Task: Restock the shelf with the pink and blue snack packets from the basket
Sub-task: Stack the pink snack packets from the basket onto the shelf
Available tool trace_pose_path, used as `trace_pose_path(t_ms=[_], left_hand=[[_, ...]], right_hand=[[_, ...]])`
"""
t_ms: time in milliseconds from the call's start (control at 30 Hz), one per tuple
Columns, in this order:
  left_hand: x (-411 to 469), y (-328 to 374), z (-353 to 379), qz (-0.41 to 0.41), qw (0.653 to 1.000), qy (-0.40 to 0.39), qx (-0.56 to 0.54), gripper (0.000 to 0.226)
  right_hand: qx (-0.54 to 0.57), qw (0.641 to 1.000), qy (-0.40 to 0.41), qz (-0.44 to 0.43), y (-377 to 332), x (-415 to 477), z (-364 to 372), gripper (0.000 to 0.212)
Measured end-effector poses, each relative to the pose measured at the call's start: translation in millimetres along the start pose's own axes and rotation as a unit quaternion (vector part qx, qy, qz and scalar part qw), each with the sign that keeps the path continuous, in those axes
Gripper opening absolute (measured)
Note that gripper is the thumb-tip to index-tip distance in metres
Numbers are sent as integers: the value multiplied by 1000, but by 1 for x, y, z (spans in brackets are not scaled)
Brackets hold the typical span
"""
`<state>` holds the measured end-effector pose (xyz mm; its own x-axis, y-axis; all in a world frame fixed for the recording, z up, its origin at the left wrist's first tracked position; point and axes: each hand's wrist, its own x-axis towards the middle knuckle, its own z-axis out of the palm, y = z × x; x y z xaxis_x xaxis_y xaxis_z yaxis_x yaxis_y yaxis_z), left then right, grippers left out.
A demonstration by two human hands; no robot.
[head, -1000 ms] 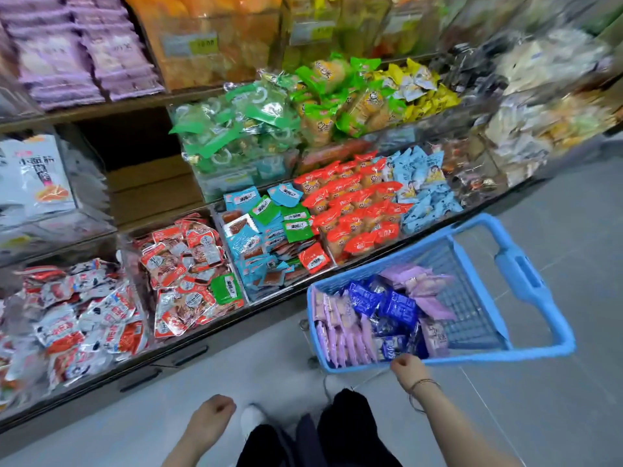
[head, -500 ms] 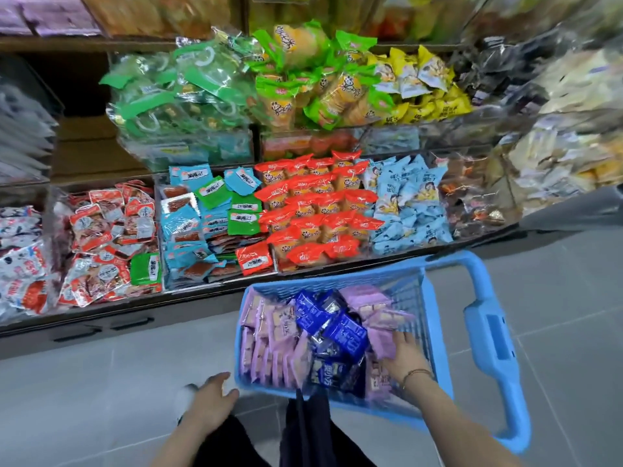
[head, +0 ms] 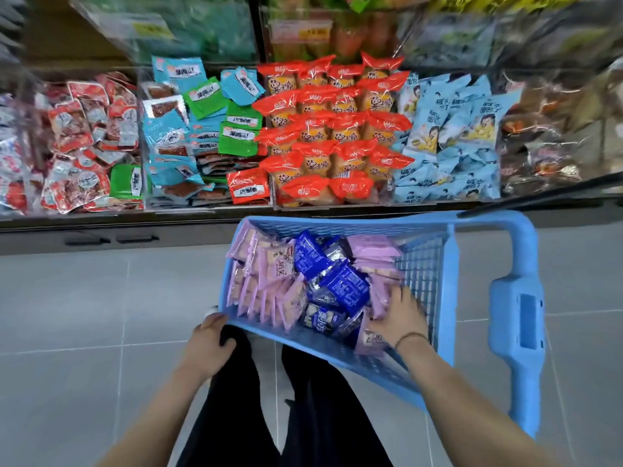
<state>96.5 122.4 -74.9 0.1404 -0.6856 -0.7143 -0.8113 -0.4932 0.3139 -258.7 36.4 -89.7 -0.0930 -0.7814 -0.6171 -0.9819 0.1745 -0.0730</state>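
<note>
One basket (head: 337, 222): right grip (head: 399, 315) pinches pink packets (head: 379, 296) beside about five blue packets (head: 347, 289), left grip (head: 207, 342) clutches trousers (head: 236, 382)

One light-blue plastic mesh basket (head: 337, 225) sits at lower centre-right. Inside it are at least five dark blue foil snack packets (head: 347, 288) and well over a dozen pink plastic snack packets (head: 269, 264), too tightly packed for an exact count. Four green flat sachets (head: 237, 139) lie on the shelf (head: 202, 224), upper centre-left. Two bare hands: left hand (head: 209, 345), right hand (head: 397, 315).
</note>
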Motion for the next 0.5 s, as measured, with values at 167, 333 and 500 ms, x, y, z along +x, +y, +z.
trace_pose_path(t_ms=[167,333,500], left_hand=[[-5,0,10,-10,1000,9,-23,61],[-7,7,11,-23,998,14,-49,56],[-17,47,-3,27,988,62,-137,47]], right_hand=[[-118,992,38,-23,5,-1,27,84],[-77,995,47,-37,3,5,10,60],[220,972,79,-16,0,-27,-31,45]])
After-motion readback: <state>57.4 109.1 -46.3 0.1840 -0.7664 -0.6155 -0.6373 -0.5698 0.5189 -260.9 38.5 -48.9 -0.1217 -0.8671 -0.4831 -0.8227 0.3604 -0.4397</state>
